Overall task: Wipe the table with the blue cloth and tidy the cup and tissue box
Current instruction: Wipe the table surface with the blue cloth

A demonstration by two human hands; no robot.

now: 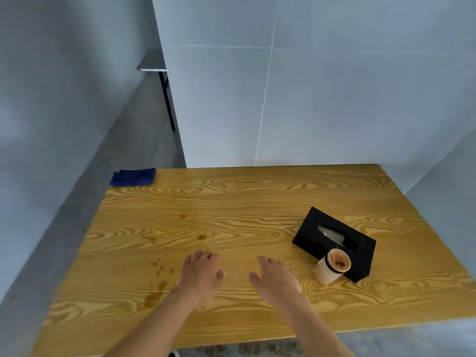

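A folded blue cloth lies at the far left corner of the wooden table. A black tissue box rests at an angle on the right side. Against its near edge lies a white paper cup, tipped toward me, its inside stained brown. Brown spill marks dot the table's left half. My left hand and my right hand hover palm down over the near middle of the table, fingers apart, holding nothing. The right hand is a little left of the cup.
White tiled walls close the table in at the back and the right. To the left a grey floor runs back to a small metal table on a dark leg. The table's near edge crosses the bottom of the view.
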